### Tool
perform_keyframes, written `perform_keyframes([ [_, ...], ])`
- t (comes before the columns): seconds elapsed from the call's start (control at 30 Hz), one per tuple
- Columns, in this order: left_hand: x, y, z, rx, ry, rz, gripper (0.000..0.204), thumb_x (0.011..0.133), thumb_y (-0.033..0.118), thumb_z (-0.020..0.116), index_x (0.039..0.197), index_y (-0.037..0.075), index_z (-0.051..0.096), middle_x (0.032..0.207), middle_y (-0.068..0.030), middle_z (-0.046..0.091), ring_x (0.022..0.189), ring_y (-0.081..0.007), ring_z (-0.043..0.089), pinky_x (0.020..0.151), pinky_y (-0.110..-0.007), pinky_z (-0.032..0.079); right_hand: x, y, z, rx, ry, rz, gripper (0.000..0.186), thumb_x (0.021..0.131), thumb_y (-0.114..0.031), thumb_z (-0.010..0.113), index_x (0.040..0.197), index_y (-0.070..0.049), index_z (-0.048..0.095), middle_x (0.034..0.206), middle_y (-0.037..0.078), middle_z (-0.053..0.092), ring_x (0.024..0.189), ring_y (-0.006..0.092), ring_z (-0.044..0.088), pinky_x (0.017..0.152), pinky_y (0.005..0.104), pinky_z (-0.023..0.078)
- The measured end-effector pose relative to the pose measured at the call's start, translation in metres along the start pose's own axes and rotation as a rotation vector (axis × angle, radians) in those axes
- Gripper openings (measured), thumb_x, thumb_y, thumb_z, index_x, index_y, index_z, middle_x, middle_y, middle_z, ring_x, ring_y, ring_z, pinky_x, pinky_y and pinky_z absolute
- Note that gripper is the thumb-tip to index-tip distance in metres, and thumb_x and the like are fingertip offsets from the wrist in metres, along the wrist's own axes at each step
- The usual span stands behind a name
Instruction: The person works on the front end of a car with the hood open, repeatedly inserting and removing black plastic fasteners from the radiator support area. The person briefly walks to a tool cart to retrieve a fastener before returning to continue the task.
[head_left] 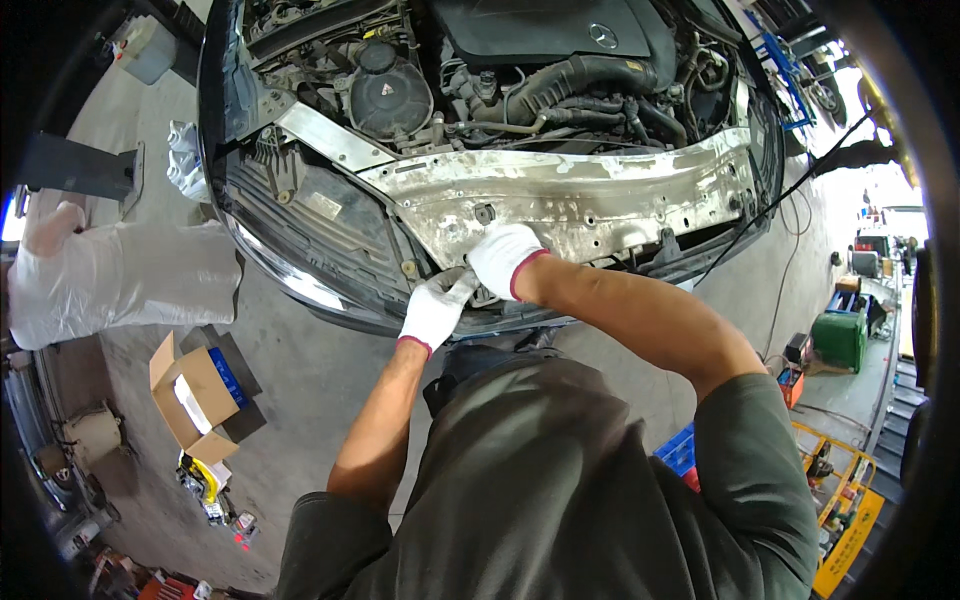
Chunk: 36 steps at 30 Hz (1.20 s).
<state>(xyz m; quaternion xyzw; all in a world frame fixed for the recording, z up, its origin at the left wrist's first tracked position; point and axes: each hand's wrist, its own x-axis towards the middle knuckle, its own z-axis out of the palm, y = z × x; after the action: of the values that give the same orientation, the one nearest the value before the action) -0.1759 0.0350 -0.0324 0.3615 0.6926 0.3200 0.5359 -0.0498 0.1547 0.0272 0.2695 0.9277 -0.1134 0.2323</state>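
Note:
An open car front [330, 280] shows a worn silver metal panel [620, 200] across it, below the engine bay [480, 80]. My left hand [435, 305], in a white glove with red cuff, reaches to the panel's lower left edge, fingers bent around something small and hard to make out. My right hand [505, 262], gloved alike, is just right of it and slightly higher, its fingers curled down at the same spot. Whatever they grip is largely hidden by the gloves.
An open cardboard box [195, 390] and small packages [215, 490] lie on the floor at lower left. A plastic-wrapped item [130, 280] is left of the car. A green bin [840, 340], yellow frame [840, 500] and blue crate [675, 450] stand at right.

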Motion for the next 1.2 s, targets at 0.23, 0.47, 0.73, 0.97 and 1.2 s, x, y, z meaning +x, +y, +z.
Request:
perform_keyframes([
  [0.23, -0.002, -0.003, 0.0, 0.046, -0.001, 0.092, 0.06, 0.097, 0.043, 0.068, 0.125, -0.01, 0.065, 0.108, -0.016, 0.075, 0.098, -0.0159, 0.066, 0.089, -0.03, 0.052, 0.014, 0.001, 0.005, -0.149, 0.166, -0.159, 0.021, 0.079, -0.019, 0.067, 0.088, -0.005, 0.08, 0.089, 0.016, 0.076, 0.087, 0.0342, 0.073, 0.076, 0.0427, 0.057],
  [0.47, 0.003, -0.011, -0.001, -0.021, -0.048, 0.046, 0.054, 0.097, 0.039, 0.07, 0.125, -0.008, 0.067, 0.098, -0.0093, 0.073, 0.086, -0.0106, 0.061, 0.078, -0.028, 0.05, 0.009, 0.003, -0.009, -0.07, -0.014, -0.198, 0.021, 0.076, -0.02, 0.069, 0.088, -0.006, 0.08, 0.085, 0.018, 0.075, 0.083, 0.0369, 0.073, 0.072, 0.0446, 0.057],
  [0.73, -0.002, 0.009, -0.014, -0.202, -0.17, -0.063, 0.04, 0.104, 0.044, 0.059, 0.093, 0.007, 0.067, 0.058, 0.0062, 0.045, 0.044, -0.0089, 0.032, 0.042, -0.027, 0.025, 0.008, 0.005, 0.005, 0.125, -0.01, -0.12, 0.043, 0.079, -0.047, 0.065, 0.09, -0.009, 0.079, 0.089, 0.019, 0.075, 0.086, 0.0386, 0.072, 0.077, 0.0476, 0.057],
  [0.97, 0.013, -0.018, -0.024, -0.998, 0.014, -0.273, 0.037, 0.107, 0.04, 0.052, 0.104, 0.007, 0.068, 0.055, 0.0049, 0.037, 0.04, -0.0092, 0.031, 0.038, -0.025, 0.025, -0.013, 0.025, -0.023, 0.442, 0.189, 0.058, 0.049, 0.092, -0.054, 0.056, 0.104, -0.01, 0.077, 0.093, 0.02, 0.075, 0.088, 0.0377, 0.072, 0.081, 0.0443, 0.057],
  [1.2, 0.014, -0.013, -0.025, -1.131, -0.03, -0.18, 0.034, 0.105, 0.023, 0.052, 0.13, 0.003, 0.063, 0.064, 0.007, 0.041, 0.051, -0.006, 0.036, 0.044, -0.022, 0.029, -0.04, 0.088, -0.012, 0.513, 0.078, 0.152, 0.047, 0.087, -0.047, 0.066, 0.111, -0.008, 0.076, 0.098, 0.022, 0.074, 0.092, 0.0371, 0.073, 0.085, 0.0429, 0.057],
])
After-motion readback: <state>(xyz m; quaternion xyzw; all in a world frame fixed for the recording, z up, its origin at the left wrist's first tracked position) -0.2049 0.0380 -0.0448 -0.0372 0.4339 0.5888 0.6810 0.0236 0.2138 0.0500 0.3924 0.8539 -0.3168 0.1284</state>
